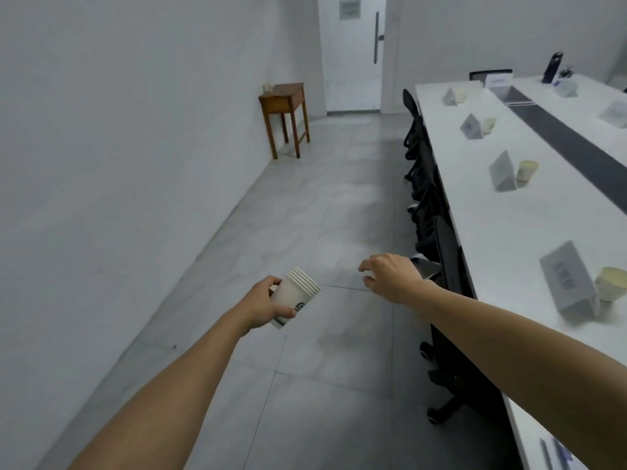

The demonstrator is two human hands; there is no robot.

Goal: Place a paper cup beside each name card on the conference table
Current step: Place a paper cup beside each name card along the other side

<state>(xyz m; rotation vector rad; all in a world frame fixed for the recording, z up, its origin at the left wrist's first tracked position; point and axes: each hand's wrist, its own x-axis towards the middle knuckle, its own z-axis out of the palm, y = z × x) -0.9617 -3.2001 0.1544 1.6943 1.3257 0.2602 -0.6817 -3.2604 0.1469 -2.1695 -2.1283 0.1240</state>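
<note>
Left hand (263, 301) at six o'clock, fingers (288, 313) clamped around a nested stack of paper cups (296, 297), rims tipped toward two o'clock, held over the grey floor tiles (305, 215) and well apart from the counter (509, 239). Right hand (390, 276) at five o'clock, empty, fingers loosely apart and curled, hovering between the stack and the row of black chairs (441, 252).

Along the counter's near edge, four name cards (566, 279) running from four o'clock up to one o'clock, each with a cup (612, 283) just beside it on its right. Across the dark centre strip (570, 144), more cards (615, 113) with no cup visible next to them, though blur there leaves this unsure.

Probably between placements, with the far side left to serve. To do the step well: pinch only the outermost rim with the right hand, twist slightly to break the nesting, and keep the left grip low on the stack. Set each cup upright, close to its card but not touching, matching the side used down this row.
</note>
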